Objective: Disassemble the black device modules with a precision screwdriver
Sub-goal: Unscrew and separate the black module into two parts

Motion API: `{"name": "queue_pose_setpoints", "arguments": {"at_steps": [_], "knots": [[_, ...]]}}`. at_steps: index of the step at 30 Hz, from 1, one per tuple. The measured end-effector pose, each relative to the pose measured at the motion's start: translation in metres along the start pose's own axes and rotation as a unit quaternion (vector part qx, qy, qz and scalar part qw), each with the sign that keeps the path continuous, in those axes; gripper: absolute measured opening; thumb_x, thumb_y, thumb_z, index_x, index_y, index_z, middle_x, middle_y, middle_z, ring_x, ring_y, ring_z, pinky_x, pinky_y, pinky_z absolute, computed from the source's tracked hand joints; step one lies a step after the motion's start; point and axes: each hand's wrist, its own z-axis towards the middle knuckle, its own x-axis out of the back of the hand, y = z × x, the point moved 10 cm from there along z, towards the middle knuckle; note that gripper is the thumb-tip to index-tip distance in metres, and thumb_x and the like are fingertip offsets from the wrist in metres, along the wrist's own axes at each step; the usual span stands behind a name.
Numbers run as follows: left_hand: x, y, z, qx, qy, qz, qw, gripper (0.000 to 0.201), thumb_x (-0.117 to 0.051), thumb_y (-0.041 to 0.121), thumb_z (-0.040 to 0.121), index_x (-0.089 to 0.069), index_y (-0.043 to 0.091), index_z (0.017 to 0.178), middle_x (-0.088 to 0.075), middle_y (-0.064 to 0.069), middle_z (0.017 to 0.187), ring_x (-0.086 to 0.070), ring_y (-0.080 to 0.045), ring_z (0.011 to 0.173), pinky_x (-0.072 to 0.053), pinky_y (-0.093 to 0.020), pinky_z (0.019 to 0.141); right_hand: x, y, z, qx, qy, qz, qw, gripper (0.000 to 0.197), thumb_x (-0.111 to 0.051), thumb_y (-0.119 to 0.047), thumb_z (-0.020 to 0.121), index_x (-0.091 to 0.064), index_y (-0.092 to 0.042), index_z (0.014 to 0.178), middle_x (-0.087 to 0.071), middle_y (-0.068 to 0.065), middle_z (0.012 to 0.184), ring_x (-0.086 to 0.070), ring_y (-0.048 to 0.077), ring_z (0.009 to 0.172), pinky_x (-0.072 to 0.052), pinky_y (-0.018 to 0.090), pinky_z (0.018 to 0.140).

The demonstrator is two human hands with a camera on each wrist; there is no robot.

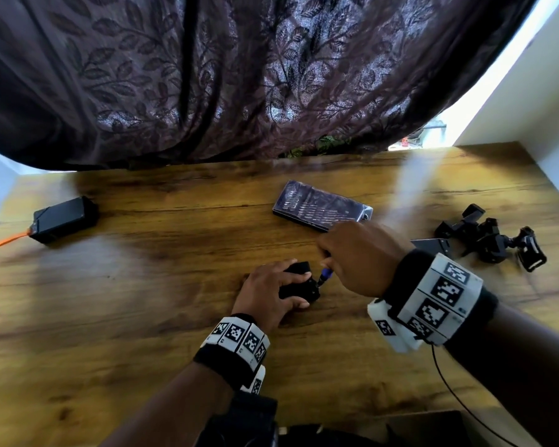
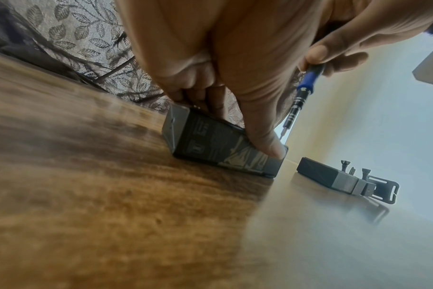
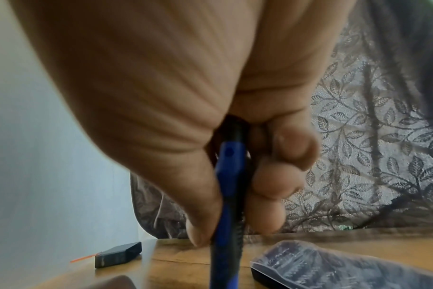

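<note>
A black device module (image 1: 299, 287) (image 2: 210, 144) lies on the wooden table (image 1: 142, 301) near the middle. My left hand (image 1: 268, 293) grips it from above, thumb (image 2: 267, 140) pressed on its near side. My right hand (image 1: 359, 256) holds a blue-and-black precision screwdriver (image 1: 324, 276) (image 2: 302, 91) (image 3: 227, 195), pinched between thumb and fingers. Its tip meets the module's right end. Another black module (image 1: 433, 246) (image 2: 326, 176) lies to the right, partly hidden by my right wrist.
A screwdriver bit case (image 1: 321, 206) (image 3: 334, 267) lies behind the hands. A pile of black mounts and clips (image 1: 494, 237) sits at the right. A black box with an orange cable (image 1: 63, 219) (image 3: 117, 256) is far left. A dark patterned curtain (image 1: 239, 75) hangs behind.
</note>
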Motion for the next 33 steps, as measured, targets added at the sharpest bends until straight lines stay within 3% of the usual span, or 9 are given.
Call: {"name": "queue_pose_setpoints", "arguments": {"at_steps": [5, 10, 13, 17, 21, 23, 26, 30, 33], "knots": [[0.007, -0.009, 0.013, 0.003, -0.008, 0.001, 1.0, 0.058, -0.086, 0.033, 0.078, -0.064, 0.043, 0.131, -0.046, 0.017, 0.153, -0.04, -0.012, 0.141, -0.033, -0.043, 0.12, -0.002, -0.021, -0.004, 0.006, -0.006, -0.052, 0.999, 0.015, -0.053, -0.025, 0.102, -0.061, -0.016, 0.112, -0.063, 0.002, 0.108, -0.065, 0.018, 0.087, -0.048, 0.028, 0.068], [0.02, -0.005, 0.023, -0.021, -0.022, 0.0, 1.0, 0.059, -0.086, 0.025, 0.079, -0.066, 0.034, 0.133, -0.046, 0.013, 0.154, -0.041, -0.013, 0.142, -0.028, -0.031, 0.119, 0.001, -0.029, 0.003, -0.005, -0.027, -0.037, 0.999, 0.031, -0.061, -0.004, 0.089, -0.059, -0.018, 0.116, -0.043, 0.001, 0.122, -0.058, 0.017, 0.088, -0.057, 0.033, 0.076], [0.019, -0.005, 0.021, -0.028, -0.026, 0.007, 0.999, 0.059, -0.085, 0.029, 0.08, -0.064, 0.037, 0.134, -0.044, 0.014, 0.155, -0.04, -0.015, 0.143, -0.031, -0.038, 0.121, 0.005, -0.038, 0.01, -0.021, -0.032, -0.032, 0.999, 0.025, -0.063, -0.007, 0.089, -0.06, -0.018, 0.111, -0.049, -0.001, 0.116, -0.055, 0.016, 0.085, -0.051, 0.031, 0.071], [0.017, -0.007, 0.021, -0.055, -0.028, 0.018, 0.998, 0.058, -0.08, 0.037, 0.085, -0.059, 0.04, 0.139, -0.04, 0.012, 0.158, -0.035, -0.019, 0.146, -0.03, -0.043, 0.121, 0.01, -0.028, 0.015, -0.091, -0.025, -0.051, 0.994, 0.012, -0.06, -0.024, 0.097, -0.066, -0.014, 0.101, -0.067, 0.005, 0.106, -0.066, 0.023, 0.093, -0.056, 0.038, 0.08], [0.022, -0.01, 0.014, -0.116, -0.018, 0.075, 0.99, 0.08, -0.073, 0.044, 0.09, -0.031, 0.039, 0.157, -0.011, 0.006, 0.17, -0.005, -0.02, 0.156, -0.003, -0.041, 0.126, 0.008, -0.028, 0.011, -0.114, -0.015, -0.047, 0.992, 0.017, -0.06, -0.023, 0.097, -0.063, -0.011, 0.109, -0.065, 0.008, 0.114, -0.065, 0.026, 0.1, -0.05, 0.03, 0.079], [0.033, -0.026, 0.006, -0.112, 0.006, 0.037, 0.993, 0.096, -0.076, 0.044, 0.087, -0.014, 0.041, 0.161, -0.002, 0.009, 0.171, -0.002, -0.017, 0.157, -0.008, -0.042, 0.126, 0.006, -0.026, 0.008, -0.123, -0.015, -0.021, 0.992, 0.02, -0.066, -0.014, 0.09, -0.061, -0.015, 0.11, -0.054, 0.004, 0.119, -0.062, 0.024, 0.098, -0.053, 0.032, 0.082], [0.037, -0.061, -0.003, -0.022, -0.021, -0.084, 0.996, 0.113, -0.084, 0.042, 0.08, -0.006, 0.043, 0.16, -0.01, 0.005, 0.17, -0.019, -0.021, 0.154, -0.025, -0.045, 0.123, 0.006, -0.019, 0.004, -0.142, -0.015, 0.01, 0.99, 0.024, -0.063, -0.003, 0.084, -0.061, -0.022, 0.099, -0.047, -0.006, 0.108, -0.056, 0.016, 0.088, -0.05, 0.029, 0.075], [0.042, -0.073, -0.007, 0.007, -0.027, -0.151, 0.988, 0.09, -0.082, 0.041, 0.082, -0.03, 0.041, 0.156, -0.033, 0.005, 0.163, -0.034, -0.016, 0.145, -0.03, -0.032, 0.112, 0.005, -0.014, 0.005, -0.174, -0.008, 0.005, 0.985, 0.006, -0.066, -0.022, 0.093, -0.067, -0.017, 0.097, -0.061, 0.0, 0.107, -0.06, 0.02, 0.089, -0.051, 0.03, 0.077], [0.043, -0.076, -0.005, -0.001, -0.031, -0.159, 0.987, 0.077, -0.082, 0.042, 0.082, -0.042, 0.044, 0.148, -0.042, 0.008, 0.155, -0.039, -0.011, 0.135, -0.032, -0.028, 0.105, 0.009, -0.01, 0.005, -0.206, -0.007, -0.02, 0.978, 0.023, -0.06, -0.034, 0.098, -0.07, -0.014, 0.093, -0.067, 0.006, 0.099, -0.064, 0.023, 0.084, -0.055, 0.032, 0.075]]}}
